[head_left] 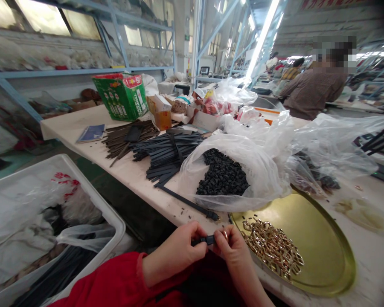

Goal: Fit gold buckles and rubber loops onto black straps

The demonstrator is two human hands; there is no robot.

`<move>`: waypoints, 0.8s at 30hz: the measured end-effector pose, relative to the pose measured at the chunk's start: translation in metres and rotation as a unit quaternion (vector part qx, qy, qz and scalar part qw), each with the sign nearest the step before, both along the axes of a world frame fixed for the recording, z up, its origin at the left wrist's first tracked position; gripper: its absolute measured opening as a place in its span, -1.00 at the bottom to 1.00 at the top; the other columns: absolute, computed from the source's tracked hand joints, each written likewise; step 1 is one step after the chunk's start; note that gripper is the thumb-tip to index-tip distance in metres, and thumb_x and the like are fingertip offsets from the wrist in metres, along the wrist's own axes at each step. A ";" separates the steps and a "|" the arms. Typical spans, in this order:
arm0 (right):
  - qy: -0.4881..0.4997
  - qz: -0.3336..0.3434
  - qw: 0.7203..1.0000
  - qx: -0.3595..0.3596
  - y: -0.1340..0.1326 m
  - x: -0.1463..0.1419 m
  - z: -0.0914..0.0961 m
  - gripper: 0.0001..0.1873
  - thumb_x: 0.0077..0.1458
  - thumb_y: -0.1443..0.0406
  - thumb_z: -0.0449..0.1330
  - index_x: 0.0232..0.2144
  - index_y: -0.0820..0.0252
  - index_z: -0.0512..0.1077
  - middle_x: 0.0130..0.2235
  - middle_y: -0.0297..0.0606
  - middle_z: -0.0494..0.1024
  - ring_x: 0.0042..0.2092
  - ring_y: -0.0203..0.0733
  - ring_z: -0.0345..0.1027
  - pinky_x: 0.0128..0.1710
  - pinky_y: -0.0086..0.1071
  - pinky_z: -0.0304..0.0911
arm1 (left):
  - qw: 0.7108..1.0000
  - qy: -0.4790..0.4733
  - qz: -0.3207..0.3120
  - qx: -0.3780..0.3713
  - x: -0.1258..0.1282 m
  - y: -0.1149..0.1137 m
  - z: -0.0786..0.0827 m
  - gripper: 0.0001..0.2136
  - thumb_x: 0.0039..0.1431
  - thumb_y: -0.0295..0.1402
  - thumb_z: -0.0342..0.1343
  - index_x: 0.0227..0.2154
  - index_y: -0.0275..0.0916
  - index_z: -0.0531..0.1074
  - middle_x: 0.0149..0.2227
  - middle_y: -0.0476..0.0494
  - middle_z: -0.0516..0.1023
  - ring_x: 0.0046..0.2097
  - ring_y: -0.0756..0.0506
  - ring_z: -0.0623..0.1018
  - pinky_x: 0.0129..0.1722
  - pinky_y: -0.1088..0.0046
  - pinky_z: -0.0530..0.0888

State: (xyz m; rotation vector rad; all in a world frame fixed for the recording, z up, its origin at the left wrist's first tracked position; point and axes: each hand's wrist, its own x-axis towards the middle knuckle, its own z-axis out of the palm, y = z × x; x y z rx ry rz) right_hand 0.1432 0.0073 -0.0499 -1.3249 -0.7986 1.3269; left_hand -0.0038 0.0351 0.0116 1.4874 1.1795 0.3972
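Black and narrow, the strap piece (206, 241) sits between my two hands, to the left of the gold tray (328, 245). The fingers of my left hand (176, 247) pinch one end. The fingers of my right hand (235, 249) grip the opposite end together with a small gold fitting (225, 235); they cover most of it, so I cannot tell how it meets the strap piece.

For sound handling, I should grip close to the fitting: a short free span is less likely to twist. I should press with thumb and forefinger squarely opposed, and check that the edges line up before adding force.

More gold links (272, 249) lie heaped in the left part of the tray. Small black loops (224, 177) fill the open plastic bag (267, 179) beyond the tray's left rim. Another black strap (187, 199) lies on the surface (73, 117), left of the tray.
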 end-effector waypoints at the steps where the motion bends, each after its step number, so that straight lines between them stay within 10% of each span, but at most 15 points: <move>1: -0.021 -0.004 1.000 0.005 -0.001 0.001 -0.001 -0.60 -0.14 0.01 0.24 -0.47 0.11 0.16 -0.58 -0.49 0.22 -0.56 -0.34 0.09 -0.57 -0.46 0.04 | 0.998 -0.037 0.001 -0.050 0.001 0.000 0.000 -0.88 -0.05 -0.44 0.02 -0.39 -0.30 0.32 -0.45 -0.01 0.45 -0.44 0.02 0.40 -0.46 0.54 0.28; 10: -0.135 0.193 0.972 0.020 -0.020 0.010 0.013 -0.74 0.05 0.08 0.04 -0.46 0.14 0.24 -0.58 -0.44 0.28 -0.52 -0.31 0.12 -0.52 -0.44 0.04 | 0.973 -0.112 0.004 -0.204 0.000 -0.009 0.005 -0.80 -0.10 -0.48 0.03 -0.33 -0.35 0.33 -0.48 -0.01 0.45 -0.44 0.02 0.45 -0.42 0.54 0.31; 17: -0.279 0.272 0.916 0.090 -0.031 0.012 0.012 -0.88 0.09 0.26 -0.01 -0.45 0.13 0.26 -0.45 -0.34 0.39 -0.39 -0.21 0.24 -0.38 -0.36 0.11 | 0.989 -0.073 -0.003 -0.127 -0.002 -0.028 -0.011 -0.76 -0.08 -0.55 -0.06 -0.31 -0.37 0.38 -0.33 -0.11 0.50 -0.33 -0.03 0.49 -0.31 0.45 0.40; 24: -0.152 0.213 0.963 0.059 -0.038 0.007 0.006 -0.80 0.11 0.14 -0.02 -0.38 0.13 0.24 -0.45 -0.36 0.32 -0.40 -0.23 0.19 -0.41 -0.38 0.11 | 0.970 -0.145 -0.040 -0.192 -0.005 -0.031 -0.005 -0.62 -0.10 -0.58 -0.05 -0.13 -0.35 0.33 -0.34 -0.07 0.49 -0.35 0.04 0.46 -0.31 0.54 0.36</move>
